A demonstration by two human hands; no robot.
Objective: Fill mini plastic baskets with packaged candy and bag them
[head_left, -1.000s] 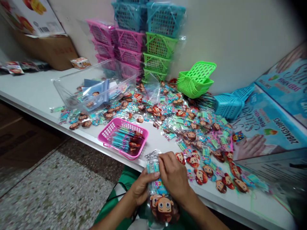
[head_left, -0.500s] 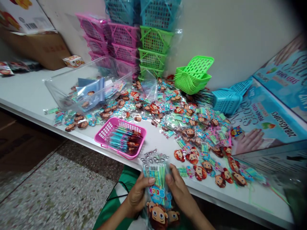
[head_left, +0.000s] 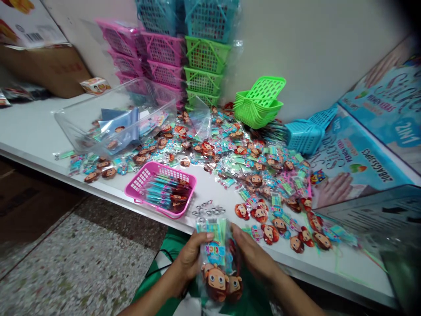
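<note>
A bundle of clear candy-stick packets (head_left: pixel 215 259), printed "Stick" and with cartoon faces at the lower end, is held upright over my lap. My left hand (head_left: pixel 190 259) grips its left side, thumb across the front. Along the right edge my right hand (head_left: pixel 251 250) is closed, its fingers mostly hidden behind the packets. Small metal clips (head_left: pixel 208 210) lie on the table just beyond the bundle. To their left, a pink basket (head_left: pixel 131 189) at the table edge holds a row of similar packets (head_left: pixel 161 191).
Loose packets (head_left: pixel 256 180) cover much of the white table (head_left: pixel 29 123). Behind stand stacked pink baskets (head_left: pixel 162 48) and green baskets (head_left: pixel 207 55), a clear plastic bin (head_left: pixel 70 127), a loose green basket stack (head_left: pixel 258 109) and blue baskets (head_left: pixel 304 136). Printed boxes (head_left: pixel 358 162) stand right.
The bundle has tipped slightly and sits a little higher in view, its face end now showing fully. My right hand has shifted around its right edge. The whole view has moved slightly.
</note>
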